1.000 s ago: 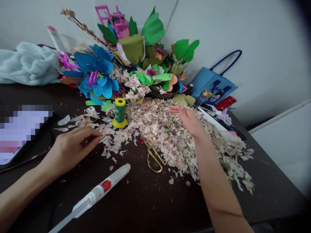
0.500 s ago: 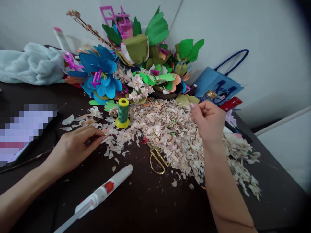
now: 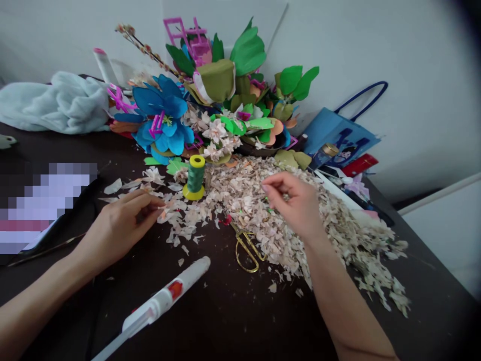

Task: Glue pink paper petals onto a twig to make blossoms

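Showing a dark desk (image 3: 233, 321) seen from above, with a crowded arrangement of paper flowers and leaves (image 3: 221, 82) against the wall and a blue paper bag (image 3: 338, 135) to the right. Centre: a heap of pale paper shreds (image 3: 240, 200) spreads across the desk, thinning to loose flakes on the left. The left hand (image 3: 120, 225) sits among these flakes; the right hand (image 3: 293, 203) is above the heap. Each grip is together, thumb against fingertips; whether either clamps a shred cannot be told. Nearby: a green thread spool (image 3: 195, 175) on a yellow base, gold scissors (image 3: 246, 250) at the heap's edge, and a white glue applicator (image 3: 165, 296) nearer the front.
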`<state>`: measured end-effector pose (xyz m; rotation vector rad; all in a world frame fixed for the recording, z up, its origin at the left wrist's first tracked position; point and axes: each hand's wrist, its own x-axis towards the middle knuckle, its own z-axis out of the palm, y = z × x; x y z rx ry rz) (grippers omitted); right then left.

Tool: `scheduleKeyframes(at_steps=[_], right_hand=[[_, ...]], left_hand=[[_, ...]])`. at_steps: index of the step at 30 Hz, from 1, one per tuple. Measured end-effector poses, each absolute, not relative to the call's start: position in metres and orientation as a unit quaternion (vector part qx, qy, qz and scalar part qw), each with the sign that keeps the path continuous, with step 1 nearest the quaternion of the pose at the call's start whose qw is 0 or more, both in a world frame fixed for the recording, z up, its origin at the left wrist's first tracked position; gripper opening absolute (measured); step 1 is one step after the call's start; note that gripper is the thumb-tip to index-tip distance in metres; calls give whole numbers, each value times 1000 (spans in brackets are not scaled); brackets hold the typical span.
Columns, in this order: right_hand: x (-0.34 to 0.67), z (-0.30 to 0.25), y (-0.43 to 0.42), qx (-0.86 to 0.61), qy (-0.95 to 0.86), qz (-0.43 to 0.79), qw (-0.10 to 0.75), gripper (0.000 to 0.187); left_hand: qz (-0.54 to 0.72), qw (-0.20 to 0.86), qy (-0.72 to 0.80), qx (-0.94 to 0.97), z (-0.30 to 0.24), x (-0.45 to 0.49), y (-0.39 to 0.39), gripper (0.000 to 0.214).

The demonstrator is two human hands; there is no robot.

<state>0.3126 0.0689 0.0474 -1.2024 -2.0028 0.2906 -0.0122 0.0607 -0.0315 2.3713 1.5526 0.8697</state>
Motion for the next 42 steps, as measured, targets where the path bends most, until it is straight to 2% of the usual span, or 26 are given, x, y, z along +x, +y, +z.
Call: scheduleKeyframes(at_steps=[5, 10, 15, 21, 27, 35, 39, 42], right_hand=[[283, 37, 69, -407, -869, 117, 255, 10], [259, 28, 77, -397, -892, 142, 161, 11], [243, 12, 84, -396, -904, 118, 108, 11], [236, -4, 83, -393, -914, 77, 65, 25], [232, -12, 85, -397, -917, 30, 31, 27], [230, -19, 87, -403, -914, 27, 44, 26], [231, -18, 90, -422, -888, 109, 149, 22], [232, -18, 93, -446, -816, 269, 253, 14]], left_hand=[[246, 116, 527, 805, -33, -11, 60, 22], [156, 150, 553, 805, -37, -12, 59, 18], [165, 138, 538, 815, -42, -16, 61, 17], [184, 136, 530, 817, -39, -16, 62, 22], [201, 134, 533, 811, -35, -15, 59, 24], [223, 139, 533, 804, -33, -13, 58, 25], [242, 146, 525, 803, -29, -11, 56, 23], [262, 178, 533, 785, -26, -10, 55, 24]])
